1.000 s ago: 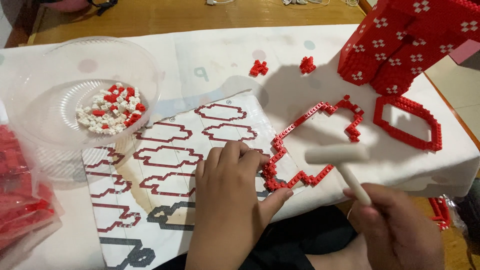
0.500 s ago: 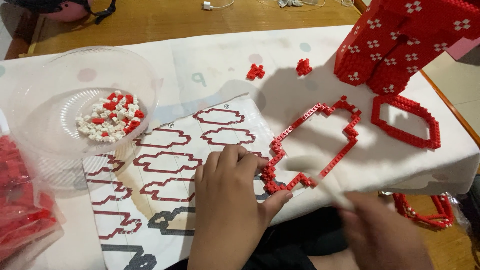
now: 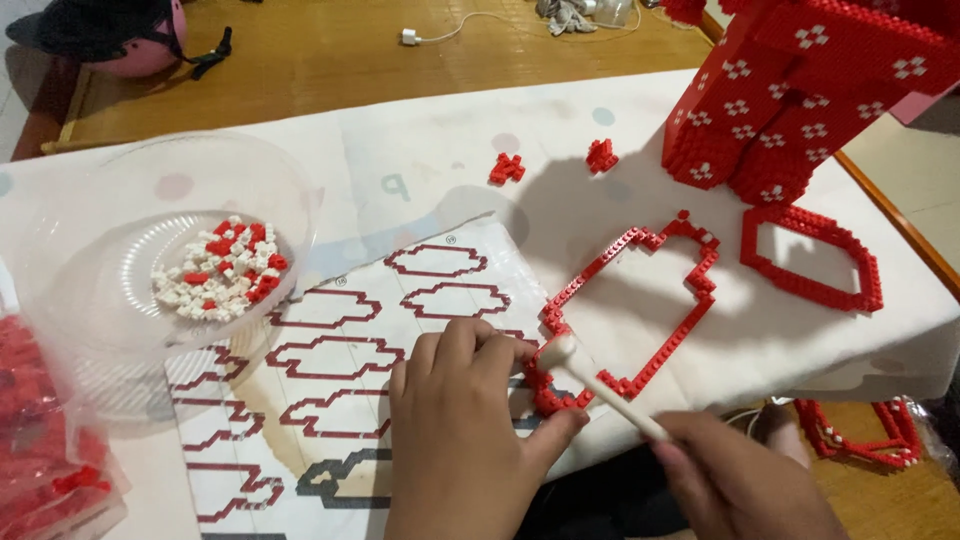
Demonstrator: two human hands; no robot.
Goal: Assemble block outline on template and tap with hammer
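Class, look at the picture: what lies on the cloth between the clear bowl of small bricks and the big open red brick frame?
In the head view, the printed instruction sheet lies between the clear bowl and the red brick frame, with the left hand resting on it.

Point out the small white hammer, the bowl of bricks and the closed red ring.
white hammer (image 3: 600, 382): head view, middle of its handle.
bowl (image 3: 290, 190): head view, clear right rim.
red ring (image 3: 868, 268): head view, its right side.

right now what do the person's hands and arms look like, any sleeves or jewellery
Both hands are bare: no gloves, rings or bracelets show on the left hand or the right hand. No sleeve reaches either wrist in the part that is in view, and no watch shows. The forearms run out of the bottom of the picture, so nothing higher up can be told.
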